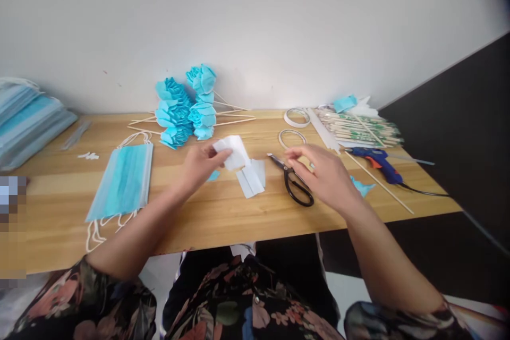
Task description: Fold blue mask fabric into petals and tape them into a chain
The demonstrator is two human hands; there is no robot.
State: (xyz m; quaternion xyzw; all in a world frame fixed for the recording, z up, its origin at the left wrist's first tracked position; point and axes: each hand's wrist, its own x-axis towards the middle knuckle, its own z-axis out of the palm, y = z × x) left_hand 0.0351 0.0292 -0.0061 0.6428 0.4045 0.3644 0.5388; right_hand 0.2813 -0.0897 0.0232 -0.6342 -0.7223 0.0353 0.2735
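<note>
My left hand (pixel 201 166) is closed in a pinch on a white piece of mask fabric (pixel 232 151), held just above the wooden table (pixel 223 212). More white fabric pieces (pixel 252 177) lie flat right beside it. My right hand (pixel 323 172) hovers over the black scissors (pixel 294 185), fingers loosely spread and holding nothing, fingertips near the handles. A small blue scrap (pixel 362 186) lies just right of that hand.
Blue fabric flowers on sticks (pixel 185 109) lie at the back centre. A stack of blue face masks (pixel 123 180) sits left, more masks (pixel 27 117) far left. Tape rolls (pixel 297 117), wooden sticks (pixel 358 128) and a blue glue gun (pixel 376 162) lie right.
</note>
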